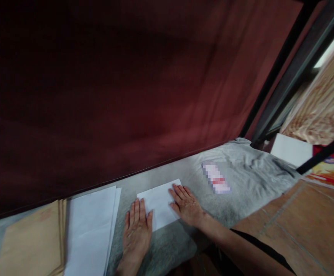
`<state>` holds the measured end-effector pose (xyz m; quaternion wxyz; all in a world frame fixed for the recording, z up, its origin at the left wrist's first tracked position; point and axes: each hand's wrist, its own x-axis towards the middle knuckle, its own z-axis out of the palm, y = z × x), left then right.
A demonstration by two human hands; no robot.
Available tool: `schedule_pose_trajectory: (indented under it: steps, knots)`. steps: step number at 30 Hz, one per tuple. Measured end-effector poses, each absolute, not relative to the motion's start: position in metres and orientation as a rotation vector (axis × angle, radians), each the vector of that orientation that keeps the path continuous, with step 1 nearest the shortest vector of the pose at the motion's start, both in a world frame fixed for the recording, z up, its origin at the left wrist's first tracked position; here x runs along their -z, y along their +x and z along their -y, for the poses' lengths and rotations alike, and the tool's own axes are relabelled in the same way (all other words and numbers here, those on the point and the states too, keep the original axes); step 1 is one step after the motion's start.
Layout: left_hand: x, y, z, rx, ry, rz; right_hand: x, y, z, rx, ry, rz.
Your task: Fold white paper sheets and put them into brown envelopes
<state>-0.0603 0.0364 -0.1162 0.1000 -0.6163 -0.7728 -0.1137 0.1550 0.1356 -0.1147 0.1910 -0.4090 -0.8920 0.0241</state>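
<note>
White sheet (160, 205), one: flat on the grey cloth (169, 251), between your hands. Your left hand (138, 228): palm down, fingers straight and close, thumb apart, over the left edge, gripping nothing. Your right hand (187, 207): palm down, fingers slightly parted, over the right edge, gripping nothing. Progress, by judgement: this sheet set out and flattened; whether folded, you cannot tell. Remaining, apparently: white paper stack (90, 228) and brown paper stack (33, 239) at your left, neither under a hand. Long axis: seemingly left to right, right end angled away from you; visible face plain, no top marked.
</note>
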Motion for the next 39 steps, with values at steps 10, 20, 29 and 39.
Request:
schedule_pose_trajectory:
  steps: [10,20,29,39]
  knots:
    - [0.102,-0.015,-0.052,0.548,-2.058,1.981,0.111,0.159,-0.136,-0.089,-1.168,2.507]
    - [0.124,-0.017,-0.052,0.371,-2.140,1.986,0.105,0.150,-0.132,-0.109,-1.207,2.474]
    - [0.131,-0.025,-0.047,0.276,-2.141,1.957,0.105,0.114,-0.103,-0.186,-0.988,2.451]
    - [0.120,-0.062,-0.032,0.263,-2.021,2.094,0.122,0.129,-0.114,-0.031,-1.064,2.400]
